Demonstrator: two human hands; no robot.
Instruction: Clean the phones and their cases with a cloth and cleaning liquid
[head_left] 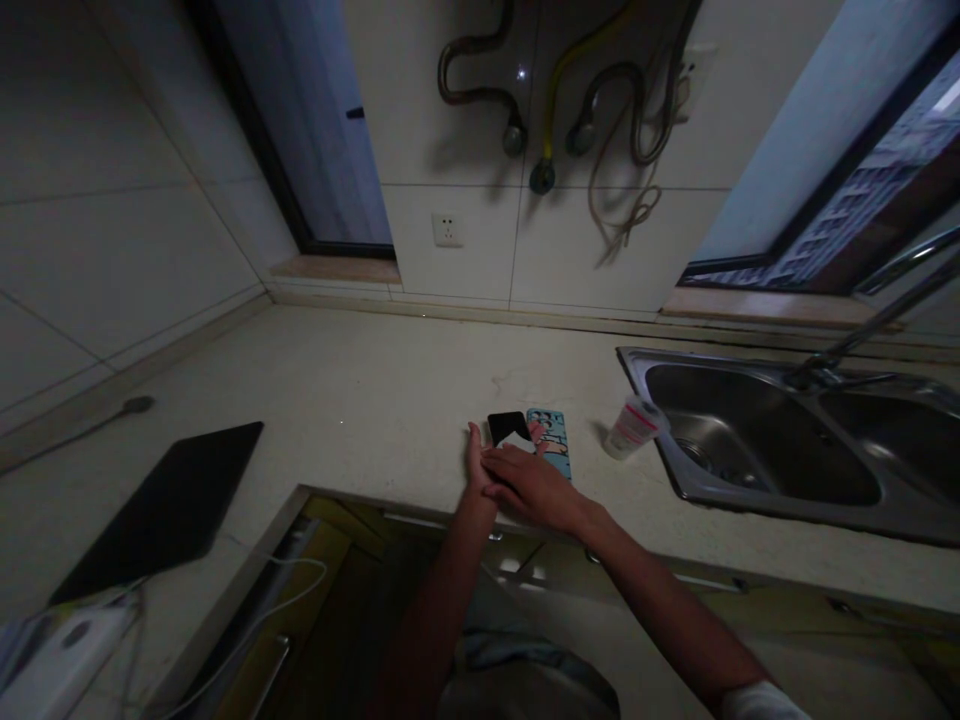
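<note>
Over the counter's front edge, my left hand [477, 468] is palm up beneath a black phone [507, 426], its thumb on one side and fingertips showing on the other. A small white wipe [517, 441] lies against the phone's dark face. My right hand [534, 486] crosses above my left, its fingers over the wipe; their tips are partly hidden. Just right of the phone is a light-blue patterned phone case [556, 440], on the counter and partly covered by my hands. Whether anything is inside the case, I cannot tell.
A clear plastic cup [631, 428] with pink bands stands near the double steel sink [679, 480] at right. A flat black panel [169, 505] lies on the left counter [330, 390], with a white device [71, 655] and cable nearby. Pipes and a wall socket [448, 230] are behind.
</note>
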